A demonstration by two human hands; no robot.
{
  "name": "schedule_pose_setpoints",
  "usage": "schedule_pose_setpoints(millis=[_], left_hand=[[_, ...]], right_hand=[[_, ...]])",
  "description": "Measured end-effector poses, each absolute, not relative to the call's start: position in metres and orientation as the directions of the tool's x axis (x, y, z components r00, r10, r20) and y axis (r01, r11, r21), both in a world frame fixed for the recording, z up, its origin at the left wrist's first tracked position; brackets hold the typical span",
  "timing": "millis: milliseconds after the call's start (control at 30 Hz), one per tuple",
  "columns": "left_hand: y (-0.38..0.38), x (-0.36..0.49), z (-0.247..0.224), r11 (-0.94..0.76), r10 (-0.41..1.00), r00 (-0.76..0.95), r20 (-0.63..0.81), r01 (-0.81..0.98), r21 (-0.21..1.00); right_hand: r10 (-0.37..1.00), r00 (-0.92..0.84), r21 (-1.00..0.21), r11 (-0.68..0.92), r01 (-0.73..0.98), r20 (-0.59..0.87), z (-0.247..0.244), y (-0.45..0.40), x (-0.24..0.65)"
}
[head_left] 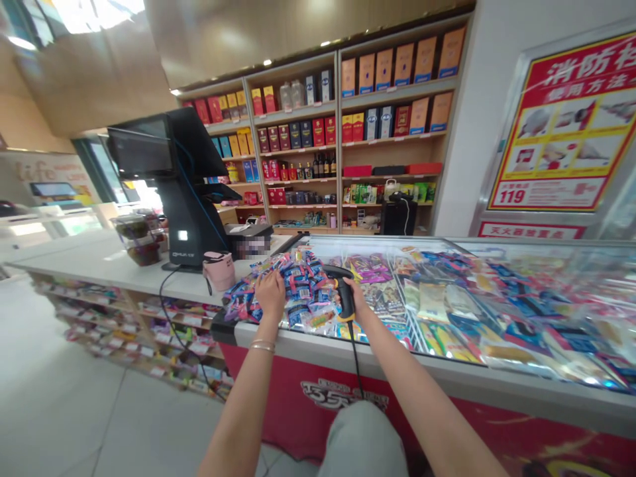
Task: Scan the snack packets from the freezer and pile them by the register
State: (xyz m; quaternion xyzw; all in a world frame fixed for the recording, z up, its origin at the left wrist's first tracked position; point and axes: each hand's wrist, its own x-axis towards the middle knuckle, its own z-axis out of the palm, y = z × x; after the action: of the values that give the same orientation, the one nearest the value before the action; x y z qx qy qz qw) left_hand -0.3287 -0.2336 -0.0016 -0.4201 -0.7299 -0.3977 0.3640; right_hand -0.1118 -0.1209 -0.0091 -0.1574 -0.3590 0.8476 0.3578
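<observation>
Over a glass-topped chest freezer (397, 370), one black corded barcode scanner (346, 298) gripped, fingers closed, by the right hand (355, 295), one heap of blue snack packets (304, 291) pressed by the left hand (271, 295), fingers together

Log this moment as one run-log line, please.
left hand: on pile of snack packets | right hand: gripping black corded barcode scanner | surface: glass-top freezer

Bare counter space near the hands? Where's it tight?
Bare white counter lies in front of the black POS terminal, left of the pink cup. Crowded: the left hand on the packet pile, right hand gripping the barcode scanner.
</observation>
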Motion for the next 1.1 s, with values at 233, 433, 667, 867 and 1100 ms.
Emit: schedule_pose_setpoints(millis=[233,433,667,867,1100], left_hand=[[-0.234,-0.329,-0.001,0.318,0.322,-0.393,0.861,0.902,0.293],[-0.236,-0.326,0.000,0.306,0.317,-0.399,0.861,0.902,0.305],[-0.237,-0.324,0.001,0.256,0.342,-0.443,0.829,0.893,0.371],[-0.239,-0.324,0.001,0.205,0.375,-0.480,0.794,0.877,0.434],[-0.238,-0.325,-0.001,0.247,0.359,-0.519,0.776,0.854,0.457]], right_hand=[[0.727,-0.686,-0.718,-0.500,-0.483,-0.045,-0.005,-0.127,-0.108],[0.738,-0.674,-0.722,-0.474,-0.504,-0.014,-0.007,-0.127,-0.107],[0.748,-0.662,-0.780,-0.444,-0.442,-0.050,-0.005,-0.130,-0.104],[0.756,-0.654,-0.817,-0.391,-0.425,-0.021,-0.002,-0.133,-0.103],[0.685,-0.725,-0.827,-0.370,-0.423,0.065,0.010,-0.137,-0.088]])
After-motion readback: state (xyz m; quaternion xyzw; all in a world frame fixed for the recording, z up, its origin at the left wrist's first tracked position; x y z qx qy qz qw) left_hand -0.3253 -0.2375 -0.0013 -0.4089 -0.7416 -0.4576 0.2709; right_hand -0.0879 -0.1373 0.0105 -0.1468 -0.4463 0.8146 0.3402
